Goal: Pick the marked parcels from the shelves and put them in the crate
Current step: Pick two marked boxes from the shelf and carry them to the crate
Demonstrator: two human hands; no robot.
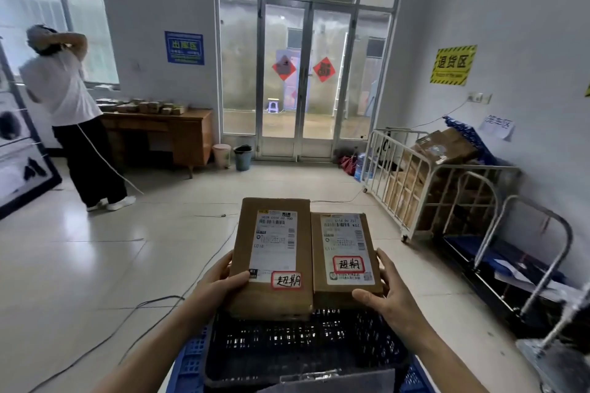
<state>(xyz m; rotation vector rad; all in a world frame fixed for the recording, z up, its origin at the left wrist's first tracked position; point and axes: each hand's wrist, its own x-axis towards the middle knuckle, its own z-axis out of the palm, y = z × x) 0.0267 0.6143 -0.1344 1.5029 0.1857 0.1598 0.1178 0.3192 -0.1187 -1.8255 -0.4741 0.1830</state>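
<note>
Two brown cardboard parcels lie side by side, held low in front of me. The larger left parcel point(271, 252) and the smaller right parcel point(344, 252) each carry a white shipping label and a red-framed handwritten sticker. My left hand point(214, 284) grips the left parcel's near left edge, thumb on top. My right hand point(386, 290) holds the right parcel's near right corner, thumb on top. Directly below them sits a black mesh crate point(303, 344) stacked in a blue crate point(188, 367). The parcels hover over the black crate's far rim.
A white wire cage trolley point(424, 188) with cardboard boxes and a metal hand cart point(526, 265) stand at the right wall. A person in a white shirt point(64, 96) stands far left by a wooden desk point(166, 134). Cables point(153, 300) run across the tiled floor.
</note>
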